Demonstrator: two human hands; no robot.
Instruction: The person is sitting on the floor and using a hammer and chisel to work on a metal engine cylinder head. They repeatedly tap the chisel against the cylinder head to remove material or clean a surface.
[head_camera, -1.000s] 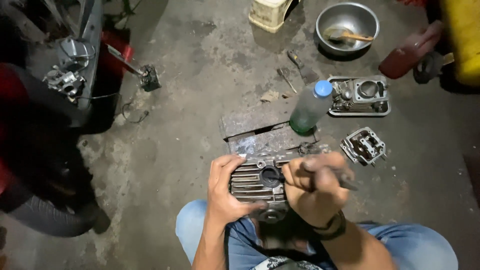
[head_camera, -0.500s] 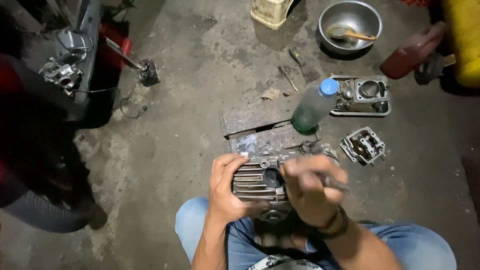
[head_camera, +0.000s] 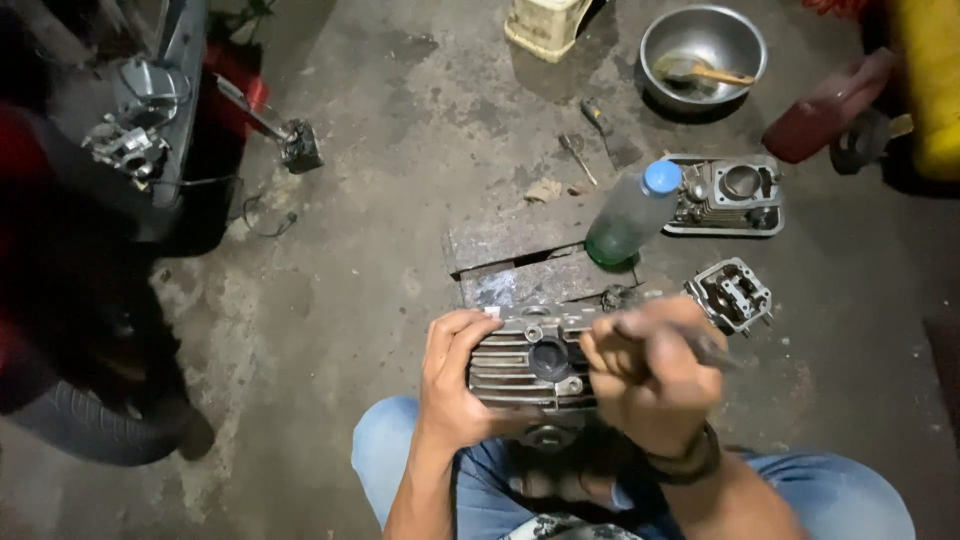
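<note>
Person crouched, knees in blue jeans (head_camera: 840, 500) at bottom of frame. L hand (head_camera: 455, 385) wrapped around the left end of a finned engine cylinder head (head_camera: 535, 360), fingers curled over its top edge, thumb side below: closed grip, holding it steady just above the lap. R hand (head_camera: 650, 375) fisted tight on a thin dark tool (head_camera: 712, 350), prob a pick or scraper; the hand is motion-blurred and the tip isn't visible. Dark band on the R wrist.

Key relation: head's long axis runs left-right across the body, round central port facing up at the cam. R hand sits at the head's right end, touching or overlapping it; the port lies just left of the R knuckles. L hand is at the far left end, so R is the nearer hand to the port.

Beyond: flat metal slabs (head_camera: 520, 255) on the concrete floor (head_camera: 380, 150), a green plastic bottle w/ blue cap (head_camera: 630, 215) standing tilted, a small engine part (head_camera: 730, 293) to the right, a tray w/ a cylinder block (head_camera: 725, 195) behind it. Further: steel bowl w/ brush (head_camera: 703, 50), red container (head_camera: 825, 110), motorbike and tyre (head_camera: 110, 420) at left.

Vs 1 s ago: head and L grip in the same place, R hand shifted slightly up and left over the head, now more blurred. Floor items unchanged apart from cam drift.
</note>
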